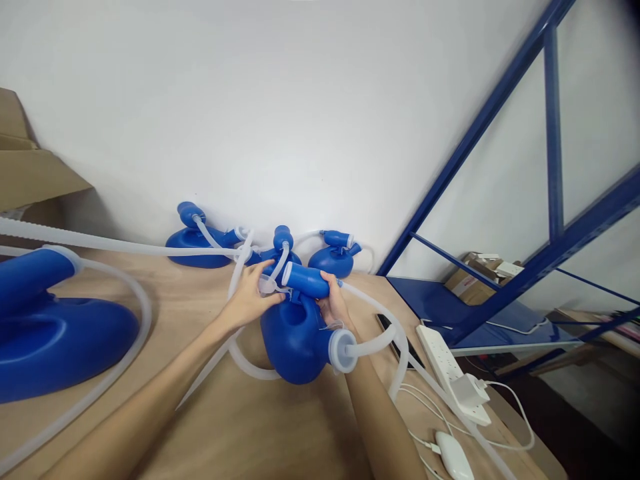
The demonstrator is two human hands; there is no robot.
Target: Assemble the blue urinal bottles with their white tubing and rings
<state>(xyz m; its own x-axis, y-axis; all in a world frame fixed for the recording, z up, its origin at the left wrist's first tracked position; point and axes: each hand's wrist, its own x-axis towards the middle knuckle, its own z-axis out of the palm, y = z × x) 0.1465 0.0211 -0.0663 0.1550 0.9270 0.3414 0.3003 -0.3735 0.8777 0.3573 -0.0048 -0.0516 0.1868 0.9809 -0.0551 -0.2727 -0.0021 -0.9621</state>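
Note:
A blue urine bottle (295, 340) is held above the table, tilted, with its white-capped spout toward me and a translucent hose on the cap. My right hand (334, 303) is closed around the end of its blue cylindrical upper part (306, 281); some of its fingers are hidden behind. On the other side is my left hand (250, 293), thumb and fingers curved round a small translucent cap (267, 285) beside that part's opening. Behind the hands stand more blue bottles, one at the back left (200, 248) and one at the back right (331, 262).
A large blue bottle (65, 340) with a hose sits at the near left, a cardboard box (40, 167) behind it. At right lie a phone (415, 357), a power strip (440, 357) and a white device (453, 455) with cables. A blue metal rack (465, 147) rises beside the table.

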